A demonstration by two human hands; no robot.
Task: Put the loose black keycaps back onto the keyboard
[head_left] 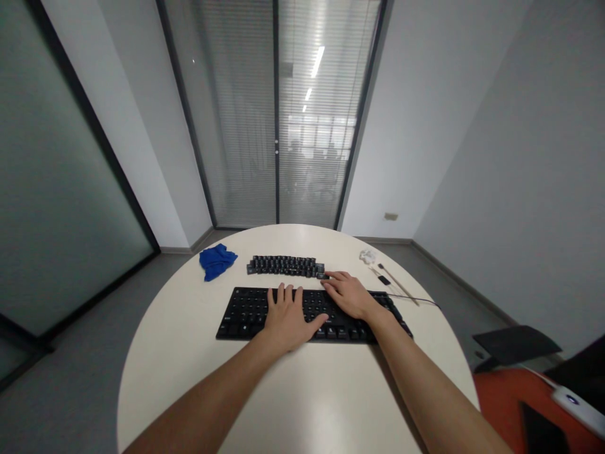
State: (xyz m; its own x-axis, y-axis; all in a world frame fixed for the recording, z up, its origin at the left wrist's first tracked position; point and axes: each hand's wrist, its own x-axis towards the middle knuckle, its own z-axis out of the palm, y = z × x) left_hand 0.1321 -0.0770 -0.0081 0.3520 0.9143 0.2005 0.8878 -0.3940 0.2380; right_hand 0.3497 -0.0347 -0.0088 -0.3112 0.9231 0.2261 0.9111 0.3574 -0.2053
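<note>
Though under left hand (287, 320), keyboard (243, 310) wider

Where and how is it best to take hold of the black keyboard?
Probably by both short ends of the keyboard: left hand from the left, right hand from the right, gripping under the edges. It is long, narrow and lies flat on the table, so holding both ends should keep it level. At the right, mind the cable leading off its far side.

The keyboard (243, 310) looks plastic, the rag (216, 261) matt cloth, the tabletop (189, 353) smooth, slightly glossy.
</note>
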